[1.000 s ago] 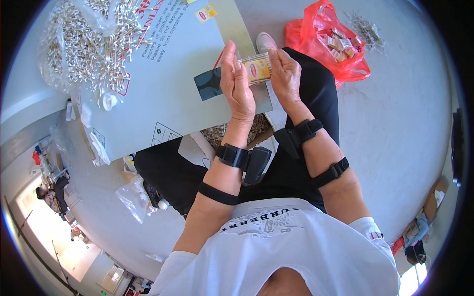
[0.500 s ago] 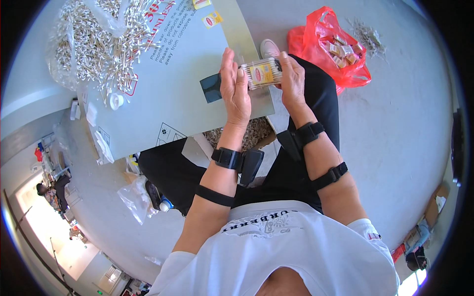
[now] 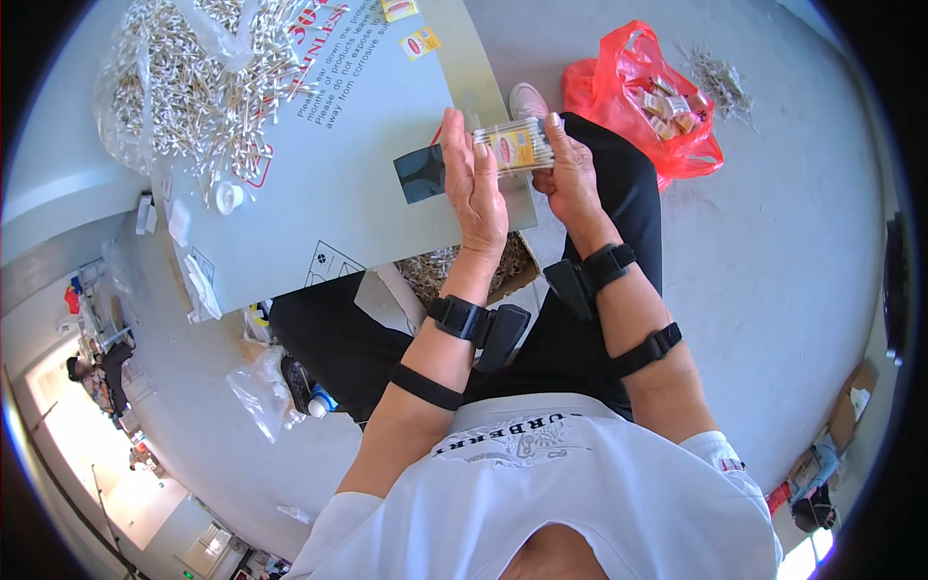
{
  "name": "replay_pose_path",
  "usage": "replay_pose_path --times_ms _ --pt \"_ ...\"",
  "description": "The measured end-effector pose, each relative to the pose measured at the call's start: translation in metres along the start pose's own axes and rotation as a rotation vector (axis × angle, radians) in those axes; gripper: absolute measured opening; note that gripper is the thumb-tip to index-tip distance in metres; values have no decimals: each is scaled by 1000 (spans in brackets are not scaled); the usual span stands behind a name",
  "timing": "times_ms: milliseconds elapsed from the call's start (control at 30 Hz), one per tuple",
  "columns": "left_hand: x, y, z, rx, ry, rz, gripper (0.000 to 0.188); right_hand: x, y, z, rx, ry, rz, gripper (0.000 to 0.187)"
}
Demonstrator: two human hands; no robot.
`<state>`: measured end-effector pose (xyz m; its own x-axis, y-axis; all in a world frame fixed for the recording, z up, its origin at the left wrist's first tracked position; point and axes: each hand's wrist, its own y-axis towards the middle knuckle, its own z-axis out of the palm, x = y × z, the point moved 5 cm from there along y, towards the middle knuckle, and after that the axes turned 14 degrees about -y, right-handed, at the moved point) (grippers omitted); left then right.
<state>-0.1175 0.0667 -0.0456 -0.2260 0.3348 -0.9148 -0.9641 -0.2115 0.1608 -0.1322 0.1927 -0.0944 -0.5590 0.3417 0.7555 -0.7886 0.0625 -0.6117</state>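
Note:
A small clear pack of cotton swabs (image 3: 513, 148) with a yellow label is held level between my two hands, above the table's right edge. My left hand (image 3: 475, 188) supports its left end, fingers straight and thumb against the pack. My right hand (image 3: 570, 179) grips the right end, thumb upright on the near side and fingers curled beneath. Beyond my left fingers a dark rectangular sheet or pad (image 3: 419, 175) lies on the table (image 3: 358, 193). Loose cotton swabs (image 3: 208, 97) are heaped in an opened clear bag at the far left.
A red plastic bag (image 3: 619, 101) with several small packs sits on the floor at right, beside scattered swabs (image 3: 720, 82). An open carton (image 3: 517, 275) of swabs stands below the table edge. Yellow labels (image 3: 420, 43) and a white tape roll (image 3: 227, 198) lie on the table.
My left hand has shifted slightly right and nearer. My right hand has come a little nearer, its thumb now raised along the pack's right end. The pack stays between both hands.

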Motion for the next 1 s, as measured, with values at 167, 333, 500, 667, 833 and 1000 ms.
replay_pose_path --times_ms 167,333,500,667,833,1000 --pt "-3 -1 5 31 29 -6 56 -1 8 -8 -149 -268 -225 47" --pt "-7 -4 22 224 477 68 54 5 13 -17 -243 -480 -378 60" --pt "-3 0 2 103 222 16 54 11 10 -14 -197 -525 -392 52" --pt "-6 -6 -9 69 214 52 55 19 10 -13 -199 -452 -474 45" --pt "-6 -4 -2 146 315 10 60 19 9 -5 -209 -507 -514 37" --pt "1 -3 0 146 329 2 64 20 7 -3 -169 -473 -429 40"
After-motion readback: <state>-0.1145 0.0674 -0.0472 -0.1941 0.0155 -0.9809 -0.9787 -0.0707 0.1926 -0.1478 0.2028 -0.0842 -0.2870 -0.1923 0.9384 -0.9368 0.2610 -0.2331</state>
